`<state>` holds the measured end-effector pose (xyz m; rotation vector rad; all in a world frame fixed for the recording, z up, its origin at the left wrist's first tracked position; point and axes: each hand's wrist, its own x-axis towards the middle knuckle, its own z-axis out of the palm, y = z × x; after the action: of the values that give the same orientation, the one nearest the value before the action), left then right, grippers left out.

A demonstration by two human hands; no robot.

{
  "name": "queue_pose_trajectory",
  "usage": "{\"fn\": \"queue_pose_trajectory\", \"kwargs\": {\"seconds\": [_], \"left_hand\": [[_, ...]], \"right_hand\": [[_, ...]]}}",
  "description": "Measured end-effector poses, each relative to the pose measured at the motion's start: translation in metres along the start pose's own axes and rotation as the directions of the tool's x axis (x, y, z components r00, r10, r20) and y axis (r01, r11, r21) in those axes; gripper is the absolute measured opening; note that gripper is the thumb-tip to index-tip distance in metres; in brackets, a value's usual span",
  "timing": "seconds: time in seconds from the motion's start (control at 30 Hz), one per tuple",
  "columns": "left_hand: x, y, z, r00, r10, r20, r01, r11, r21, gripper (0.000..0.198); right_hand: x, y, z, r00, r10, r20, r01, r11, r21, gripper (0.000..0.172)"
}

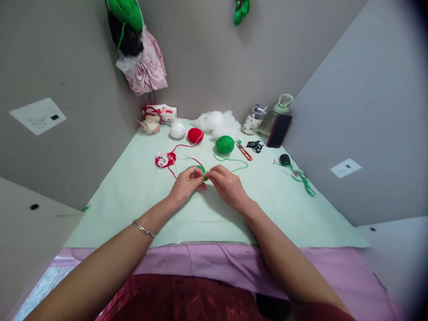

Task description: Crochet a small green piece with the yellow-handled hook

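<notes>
Above the middle of the table, my left hand (187,183) pinches a small green yarn piece (201,169), which its fingers partly cover. My right hand (228,185) meets it from the other side, thumb and fingertips pressed together at the piece's edge. Whatever that pinch holds is too small and hidden to make out. A green yarn ball (224,145) lies just beyond, its loose strand curving over the table. To the left rests a red and white yarn piece (166,159), and a red strand runs from near it toward my hands.
Behind are a red yarn ball (195,135), a white yarn ball (177,130) and white stuffing (219,122). Scissors (244,151), a black hair claw (255,146), a phone (279,131), a bottle (267,122) and a pen cup (253,121) stand or lie right. Walls enclose the table (133,214).
</notes>
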<state>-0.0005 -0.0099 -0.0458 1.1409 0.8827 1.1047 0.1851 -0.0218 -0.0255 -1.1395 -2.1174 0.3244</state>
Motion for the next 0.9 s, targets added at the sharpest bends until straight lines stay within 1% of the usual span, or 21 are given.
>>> {"fn": "queue_pose_trajectory", "kwargs": {"seconds": [0.1,0.23,0.37,0.5,0.6,0.7,0.9], "left_hand": [[-0.002,0.001,0.001,0.999,0.029,0.018,-0.03,0.999,0.038,0.026],[-0.006,0.002,0.003,0.997,0.067,0.043,-0.072,0.991,0.117,0.023],[-0.009,0.001,0.004,0.992,0.113,0.055,-0.123,0.966,0.23,0.015],[-0.01,0.001,0.004,0.984,0.166,0.07,-0.18,0.923,0.341,0.008],[-0.011,0.001,0.003,0.977,0.196,0.085,-0.214,0.891,0.4,0.009],[-0.011,0.002,0.003,0.97,0.22,0.1,-0.242,0.868,0.434,0.008],[-0.012,0.001,0.002,0.96,0.258,0.112,-0.28,0.838,0.469,0.007]], "right_hand": [[0.001,0.001,0.0,0.999,0.054,0.001,-0.054,0.998,0.031,0.023],[0.002,0.003,-0.002,0.986,0.164,0.029,-0.167,0.979,0.119,0.017],[0.004,0.003,-0.006,0.952,0.274,0.137,-0.3,0.922,0.245,0.017],[0.007,0.003,-0.01,0.914,0.333,0.231,-0.397,0.848,0.351,0.02],[0.009,0.002,-0.012,0.897,0.36,0.258,-0.438,0.805,0.399,0.024],[0.009,0.002,-0.011,0.889,0.376,0.263,-0.456,0.78,0.429,0.025],[0.008,0.001,-0.007,0.884,0.396,0.248,-0.467,0.751,0.467,0.018]]}}
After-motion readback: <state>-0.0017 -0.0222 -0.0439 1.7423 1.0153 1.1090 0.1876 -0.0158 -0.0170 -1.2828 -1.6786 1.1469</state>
